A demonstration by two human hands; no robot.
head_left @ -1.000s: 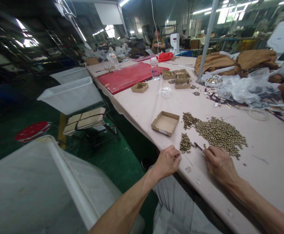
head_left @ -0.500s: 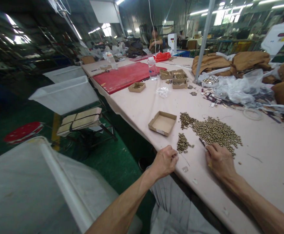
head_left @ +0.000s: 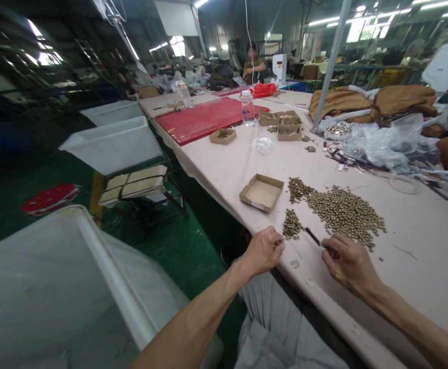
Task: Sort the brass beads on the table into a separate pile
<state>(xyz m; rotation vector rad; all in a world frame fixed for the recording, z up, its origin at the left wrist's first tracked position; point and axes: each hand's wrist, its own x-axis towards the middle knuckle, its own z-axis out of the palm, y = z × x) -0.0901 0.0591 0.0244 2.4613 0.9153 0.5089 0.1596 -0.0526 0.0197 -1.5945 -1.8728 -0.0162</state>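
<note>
Small bronze-coloured metal pieces, perhaps snap buttons, lie in a wide pile (head_left: 345, 212) on the table (head_left: 412, 287). A smaller heap (head_left: 292, 224) of the same pieces sits nearer the table edge. My right hand (head_left: 349, 261) grips a thin dark stick (head_left: 313, 237), its tip beside the small heap. At the edge, just below that heap, my left hand (head_left: 266, 249) is closed with fingers pressed together; what it may hold is hidden. An open, shallow cardboard box (head_left: 262, 192) stands beyond my left hand.
Further back are more small cardboard boxes (head_left: 223, 136), a water bottle (head_left: 248, 108) and a red sheet (head_left: 204, 120). Plastic bags (head_left: 393, 138) and brown fabric lie at the right, near a metal pole (head_left: 331, 66). White bins (head_left: 112, 143) stand left; a person (head_left: 253, 66) sits far behind.
My right hand has drawn the stick away from the wide pile, so its tip points toward the small heap. The left hand stays closed at the edge. The view has shifted slightly.
</note>
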